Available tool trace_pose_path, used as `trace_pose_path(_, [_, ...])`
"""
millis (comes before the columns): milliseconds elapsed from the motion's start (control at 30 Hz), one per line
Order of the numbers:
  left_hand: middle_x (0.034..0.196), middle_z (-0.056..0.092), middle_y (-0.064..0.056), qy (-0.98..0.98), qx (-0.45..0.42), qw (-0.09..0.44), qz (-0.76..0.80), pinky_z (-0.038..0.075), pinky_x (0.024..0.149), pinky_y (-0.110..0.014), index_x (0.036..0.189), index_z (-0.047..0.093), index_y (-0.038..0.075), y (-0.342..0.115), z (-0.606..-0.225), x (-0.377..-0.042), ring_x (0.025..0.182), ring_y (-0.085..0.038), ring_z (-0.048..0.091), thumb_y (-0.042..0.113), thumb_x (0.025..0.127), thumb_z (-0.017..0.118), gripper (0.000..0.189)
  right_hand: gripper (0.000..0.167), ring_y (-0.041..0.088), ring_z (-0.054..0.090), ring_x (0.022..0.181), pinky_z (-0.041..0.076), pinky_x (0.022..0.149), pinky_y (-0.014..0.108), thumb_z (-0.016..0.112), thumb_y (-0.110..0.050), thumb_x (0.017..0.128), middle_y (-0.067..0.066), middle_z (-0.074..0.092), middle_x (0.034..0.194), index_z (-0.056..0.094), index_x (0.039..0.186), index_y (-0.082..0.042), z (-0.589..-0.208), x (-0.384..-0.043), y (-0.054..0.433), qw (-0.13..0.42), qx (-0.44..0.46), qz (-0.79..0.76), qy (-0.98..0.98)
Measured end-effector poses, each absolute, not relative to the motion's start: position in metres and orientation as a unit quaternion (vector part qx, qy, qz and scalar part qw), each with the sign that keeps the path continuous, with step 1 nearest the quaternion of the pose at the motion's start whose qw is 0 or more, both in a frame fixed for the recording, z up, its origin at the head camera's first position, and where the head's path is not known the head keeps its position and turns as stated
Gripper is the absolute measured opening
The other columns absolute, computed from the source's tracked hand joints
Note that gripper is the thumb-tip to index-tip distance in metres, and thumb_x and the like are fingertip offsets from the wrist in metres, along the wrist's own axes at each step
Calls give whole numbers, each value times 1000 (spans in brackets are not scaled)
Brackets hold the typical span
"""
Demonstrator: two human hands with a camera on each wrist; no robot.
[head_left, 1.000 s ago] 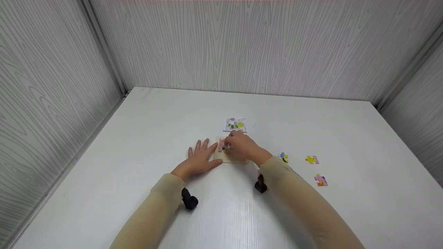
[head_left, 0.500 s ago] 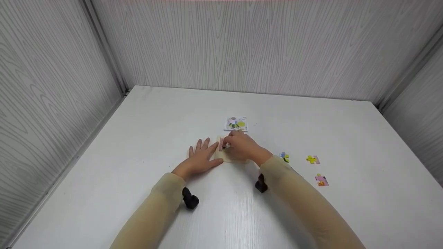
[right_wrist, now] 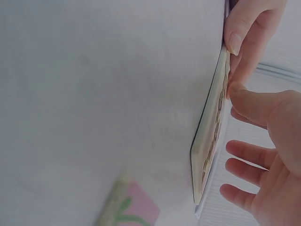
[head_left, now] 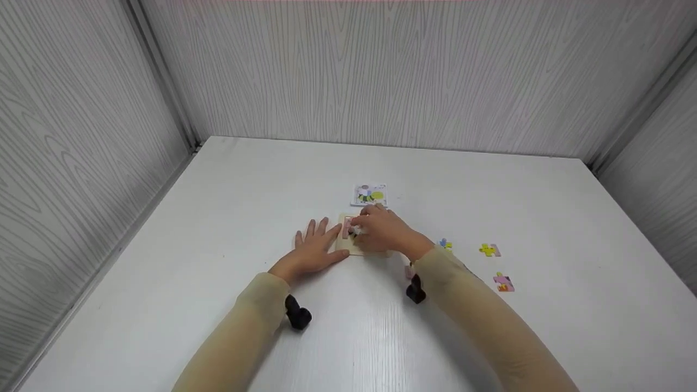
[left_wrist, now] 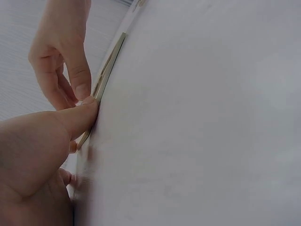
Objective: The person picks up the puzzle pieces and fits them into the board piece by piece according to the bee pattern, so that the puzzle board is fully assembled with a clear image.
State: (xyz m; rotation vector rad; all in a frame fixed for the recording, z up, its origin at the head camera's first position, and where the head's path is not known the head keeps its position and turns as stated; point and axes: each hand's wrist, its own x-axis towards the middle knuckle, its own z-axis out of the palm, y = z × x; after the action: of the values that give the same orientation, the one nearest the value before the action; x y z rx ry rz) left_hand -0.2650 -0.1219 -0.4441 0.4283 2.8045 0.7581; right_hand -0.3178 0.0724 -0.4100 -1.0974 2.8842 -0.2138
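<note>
A small wooden puzzle board (head_left: 356, 251) lies flat on the table, with pink pieces (head_left: 346, 227) in its left part. My left hand (head_left: 312, 255) lies with spread fingers at the board's left side; its thumb rests on the near corner and its index finger reaches the left edge. My right hand (head_left: 389, 231) is over the board and hides much of it. In the right wrist view, that hand's thumb and index finger touch the board's top (right_wrist: 211, 136), while the other fingers stand apart and hold nothing.
Behind the board lies a picture card (head_left: 369, 195) with a bee. To the right are loose jigsaw pieces: a blue and yellow one (head_left: 445, 244), a yellow one (head_left: 489, 250) and a pink one (head_left: 503, 282). Another pink piece (head_left: 409, 271) shows beside the right cuff.
The right wrist has shifted slightly right, and its thumb and index finger have parted a little over the board. A pink piece by the right cuff has come into view. The left hand stays put.
</note>
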Motion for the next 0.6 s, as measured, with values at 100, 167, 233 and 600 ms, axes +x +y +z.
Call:
trace_pose_path(100, [154, -1, -16, 951, 138, 108, 255, -7, 104, -59, 150, 18, 18, -121, -445, -265, 138, -36, -13, 52, 92, 46, 73, 39, 26, 48, 110, 40, 93, 42, 67, -27, 86, 10, 55, 118, 63, 123, -15, -411, -318, 80, 14, -353, -97, 931])
trace_pose_path(167, [155, -1, -16, 952, 134, 108, 254, -8, 104, -59, 150, 18, 18, -121, -445, -265, 138, -36, -13, 52, 92, 47, 73, 38, 25, 49, 109, 40, 93, 40, 68, -27, 86, 9, 56, 116, 64, 121, -14, -412, -318, 85, 15, -349, -112, 930])
trace_pose_path(233, [155, -1, -15, 952, 132, 110, 252, -8, 104, -58, 150, 18, 18, -121, -445, -265, 138, -36, -13, 52, 92, 47, 73, 36, 24, 49, 107, 40, 92, 39, 68, -27, 86, 8, 57, 115, 65, 118, -12, -412, -317, 91, 21, -344, -125, 931])
trace_pose_path(600, [155, -2, -15, 953, 135, 112, 248, -8, 104, -58, 150, 17, 19, -120, -443, -264, 138, -36, -13, 52, 92, 46, 73, 34, 24, 45, 115, 38, 98, 40, 66, -24, 87, 8, 56, 119, 64, 118, -11, -402, -308, 124, 41, -303, -168, 937])
